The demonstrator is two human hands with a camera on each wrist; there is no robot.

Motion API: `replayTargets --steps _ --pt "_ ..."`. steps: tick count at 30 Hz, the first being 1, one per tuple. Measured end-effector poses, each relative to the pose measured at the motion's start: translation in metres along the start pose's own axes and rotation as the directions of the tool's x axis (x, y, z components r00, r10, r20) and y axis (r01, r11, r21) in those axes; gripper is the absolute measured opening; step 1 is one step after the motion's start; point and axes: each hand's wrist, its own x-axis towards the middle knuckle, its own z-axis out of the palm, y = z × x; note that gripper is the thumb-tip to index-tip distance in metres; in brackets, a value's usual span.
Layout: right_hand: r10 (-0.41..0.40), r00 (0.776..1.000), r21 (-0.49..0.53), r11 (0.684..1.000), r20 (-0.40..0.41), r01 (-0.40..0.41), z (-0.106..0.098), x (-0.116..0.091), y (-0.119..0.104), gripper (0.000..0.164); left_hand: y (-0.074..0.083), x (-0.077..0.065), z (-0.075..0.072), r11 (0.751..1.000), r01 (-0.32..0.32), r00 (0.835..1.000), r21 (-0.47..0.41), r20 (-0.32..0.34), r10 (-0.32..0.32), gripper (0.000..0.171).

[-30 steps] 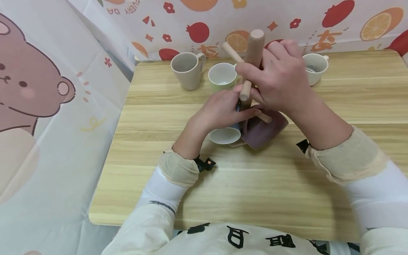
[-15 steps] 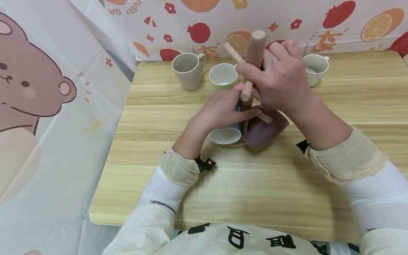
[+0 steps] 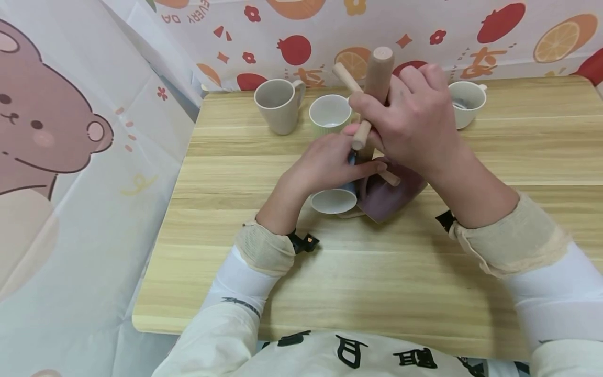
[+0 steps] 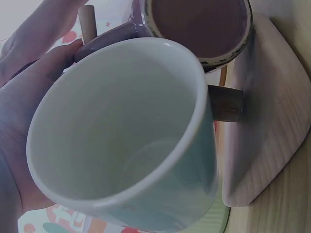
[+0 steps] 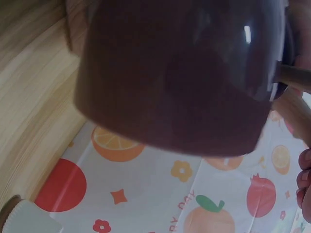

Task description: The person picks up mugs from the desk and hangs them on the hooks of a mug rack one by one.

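Note:
A wooden mug tree (image 3: pixel 378 78) stands on the table, its pegs jutting out from a thick post. My right hand (image 3: pixel 414 115) grips the post near its top. Below, my left hand (image 3: pixel 325 159) holds the light blue mug (image 4: pixel 160 194), which lies sideways with its white mouth toward me. The left thumb reaches across the post to a lower peg (image 3: pixel 390 178). Beside it a purple mug (image 3: pixel 388 196) hangs tilted; in the left wrist view its bottom shows above the blue mug. The tree's wooden base (image 4: pixel 272 111) sits on the table. My left fingertips are mostly hidden behind the post.
Along the back of the table (image 3: pixel 226 251) stand a beige mug (image 3: pixel 282 116) and a green-and-white cup (image 3: pixel 330 112), just behind my left hand. A white cup (image 3: pixel 468 107) is at the back right. A fruit-print cloth (image 3: pixel 301 31) hangs behind.
The mug tree has turned very slightly, its pegs shifting a little under my right hand. My right forearm has moved slightly; the left hand stays in place.

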Motion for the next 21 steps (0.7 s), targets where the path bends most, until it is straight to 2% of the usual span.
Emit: replayTargets --steps 3,9,13,18,21 --pt "0.006 1.000 -0.023 1.000 0.024 -0.005 -0.003 0.000 -0.002 0.046 -0.002 0.001 0.000 1.000 -0.021 1.000 -0.014 -0.020 0.020 0.056" --pt "0.002 0.996 -0.056 0.998 0.088 0.003 -0.010 0.004 -0.006 0.019 -0.004 0.005 0.002 0.996 -0.085 0.994 -0.030 -0.065 0.083 0.047" --pt "-0.004 0.987 -0.090 0.996 0.163 0.019 -0.019 0.007 -0.008 0.019 -0.004 0.008 0.003 0.987 -0.152 0.982 0.041 -0.105 0.156 0.044" --pt "0.008 0.974 -0.101 0.995 0.225 0.015 -0.027 0.009 -0.011 0.028 -0.002 0.006 0.003 0.978 -0.107 0.987 0.177 -0.104 0.126 0.060" --pt "0.017 0.968 -0.101 0.995 0.252 0.009 -0.031 0.010 -0.013 0.027 0.000 0.005 0.003 0.975 -0.090 0.989 0.204 -0.099 0.112 0.064"
